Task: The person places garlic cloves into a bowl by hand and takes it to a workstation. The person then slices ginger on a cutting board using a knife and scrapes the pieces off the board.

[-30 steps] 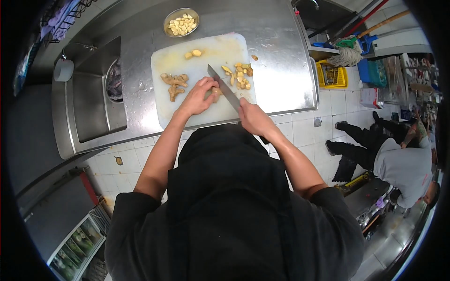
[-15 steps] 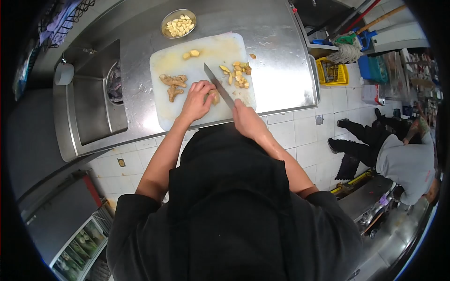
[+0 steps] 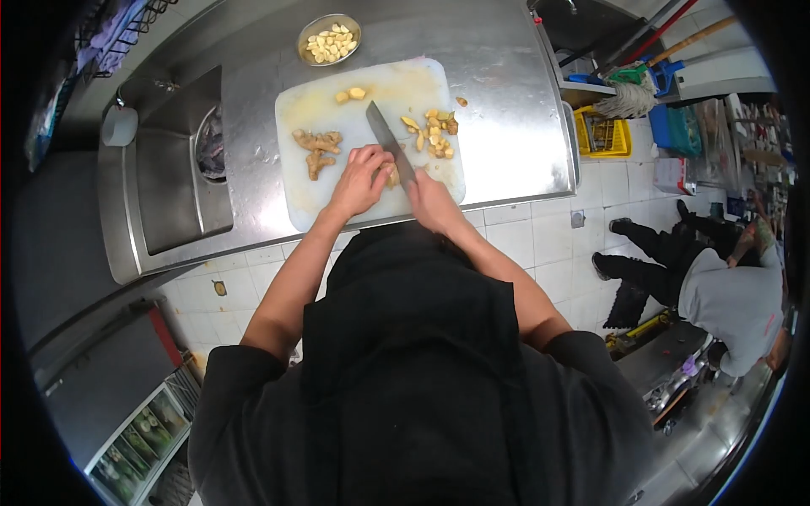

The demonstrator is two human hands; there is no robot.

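On the white cutting board [image 3: 337,190], my left hand [image 3: 363,179] is closed over a piece of ginger [image 3: 394,175], mostly hidden by the fingers. My right hand [image 3: 432,201] grips a knife [image 3: 390,139] by its handle, the blade pointing to the far left, right beside the left fingers and the ginger. Unpeeled ginger root [image 3: 317,152] lies left of my left hand. Two peeled pieces [image 3: 350,94] sit near the board's far edge. Cut yellowish pieces and scraps [image 3: 437,133] are heaped at the right side of the board.
A metal bowl [image 3: 301,42] of pale pieces stands beyond the board. To the left is a steel sink [image 3: 173,190] holding a round container. The steel counter [image 3: 506,110] ends at the right. On the floor beyond are a yellow crate [image 3: 623,139] and a person in grey [image 3: 730,295].
The knife has shifted left, close against the left fingers, with its blade turned more upright in view. My right hand has moved slightly left. The whole view has shifted a little.
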